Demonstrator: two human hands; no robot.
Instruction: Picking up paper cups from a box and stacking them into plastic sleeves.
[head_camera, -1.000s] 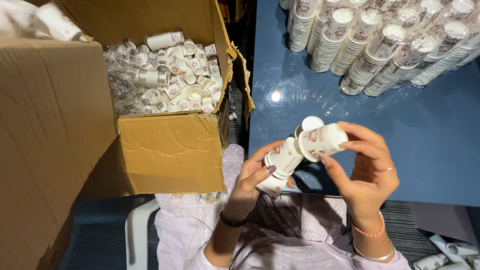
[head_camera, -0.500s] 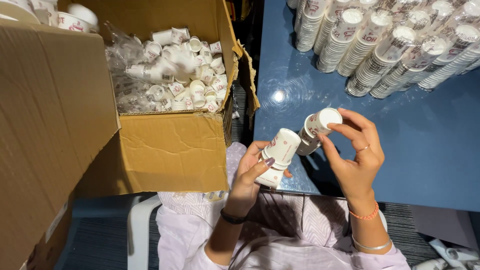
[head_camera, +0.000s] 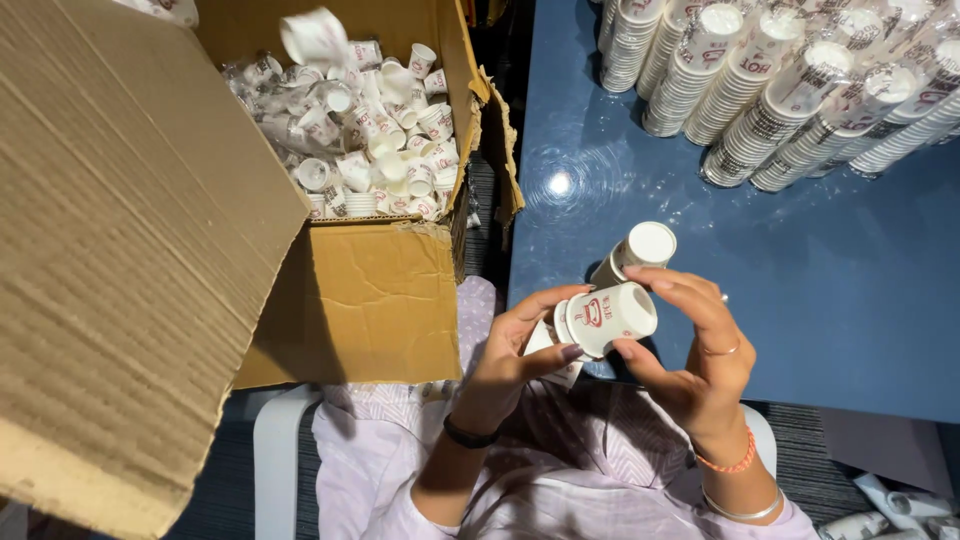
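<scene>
My left hand (head_camera: 515, 350) and my right hand (head_camera: 695, 345) meet over my lap at the edge of the blue table (head_camera: 820, 300). Between them lies a short stack of white paper cups with red print (head_camera: 608, 318), tipped on its side with the base toward me. Left fingers grip its lower end; my right thumb is under it and the fingers curl over it. Just behind my right fingers, a second short cup stack (head_camera: 640, 250) stands bottom-up. I cannot tell whether my hand holds it or it rests on the table.
An open cardboard box (head_camera: 350, 300) to the left holds several loose cups (head_camera: 380, 130), one of them blurred above the pile (head_camera: 315, 35). Its big flap (head_camera: 120, 230) fills the left side. Rows of tall cup stacks (head_camera: 780, 90) lie at the table's far right.
My hands held separate cup stacks a little apart. They have come together, and the cups now lie sideways between both hands.
</scene>
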